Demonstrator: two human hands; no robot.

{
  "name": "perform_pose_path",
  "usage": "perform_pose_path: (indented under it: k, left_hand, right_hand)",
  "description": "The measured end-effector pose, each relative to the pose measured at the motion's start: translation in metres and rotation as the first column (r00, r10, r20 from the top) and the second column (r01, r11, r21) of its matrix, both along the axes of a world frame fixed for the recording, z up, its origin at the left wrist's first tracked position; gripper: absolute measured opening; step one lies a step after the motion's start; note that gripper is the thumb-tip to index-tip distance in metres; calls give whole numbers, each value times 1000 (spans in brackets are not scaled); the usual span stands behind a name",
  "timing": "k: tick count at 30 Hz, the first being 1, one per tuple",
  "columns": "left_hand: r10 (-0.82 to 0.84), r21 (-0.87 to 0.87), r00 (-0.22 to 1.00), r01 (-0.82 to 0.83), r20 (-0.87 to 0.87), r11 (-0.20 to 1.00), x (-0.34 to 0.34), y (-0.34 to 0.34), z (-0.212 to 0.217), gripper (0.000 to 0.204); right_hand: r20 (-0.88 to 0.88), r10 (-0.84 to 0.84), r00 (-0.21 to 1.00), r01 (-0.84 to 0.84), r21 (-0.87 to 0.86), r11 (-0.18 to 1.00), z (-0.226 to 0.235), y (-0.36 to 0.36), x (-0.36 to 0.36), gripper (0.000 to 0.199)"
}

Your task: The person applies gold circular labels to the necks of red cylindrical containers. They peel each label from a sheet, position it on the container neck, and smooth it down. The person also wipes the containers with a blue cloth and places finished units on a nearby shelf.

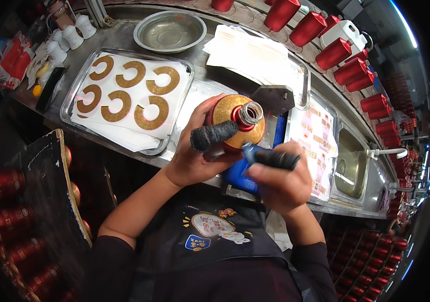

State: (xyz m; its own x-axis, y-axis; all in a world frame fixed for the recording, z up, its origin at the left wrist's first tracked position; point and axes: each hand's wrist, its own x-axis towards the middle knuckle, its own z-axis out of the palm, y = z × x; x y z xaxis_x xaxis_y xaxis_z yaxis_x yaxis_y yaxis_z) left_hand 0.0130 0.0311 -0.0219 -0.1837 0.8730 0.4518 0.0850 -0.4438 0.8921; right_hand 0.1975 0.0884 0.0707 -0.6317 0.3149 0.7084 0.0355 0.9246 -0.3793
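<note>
My left hand (194, 146) is wrapped round a red bottle (225, 109) with a gold ring-shaped label on its shoulder and a bare threaded neck. A dark fabric cover is on the left thumb, which lies across the label. My right hand (285, 181) is curled at the bottle's near right side and blurred. A black sleeve-like piece with a bluish tip shows at its fingers, close to the label's edge; I cannot tell whether it is a finger cover or a held tool. To the left, gold C-shaped labels (115, 106) lie on white sheets in a metal tray (67, 95).
A metal basin (142, 40) and a stack of white sheets (247, 50) stand at the back. Right of the bottle are a dark metal bracket (274, 98), a tray of printed sheets (315, 136) and a sink (348, 166). Red bottles (308, 27) line the back; a crate stands lower left.
</note>
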Motion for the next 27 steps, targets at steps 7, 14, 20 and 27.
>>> perform_pose_path:
  k: [7, 14, 20, 27]
  left_hand:
    - [-17, -310, 971, 92, 238, 946, 4, 0, -8, 94]
    - [206, -84, 941, -236, -268, 968, 2, 15, 31, 84]
    - [-194, -338, 923, 308, 331, 890, 24, 26, 83, 84]
    - [-207, -608, 959, 283, 194, 742, 80, 53, 43, 91]
  right_hand:
    - [18, 47, 999, -48, 68, 997, 4, -16, -15, 35]
    - [-242, -419, 875, -124, -949, 289, 4, 1, 33, 6]
    - [290, -295, 910, 388, -847, 364, -24, -32, 94, 64]
    - [474, -278, 836, 489, -412, 769, -60, -56, 118, 124]
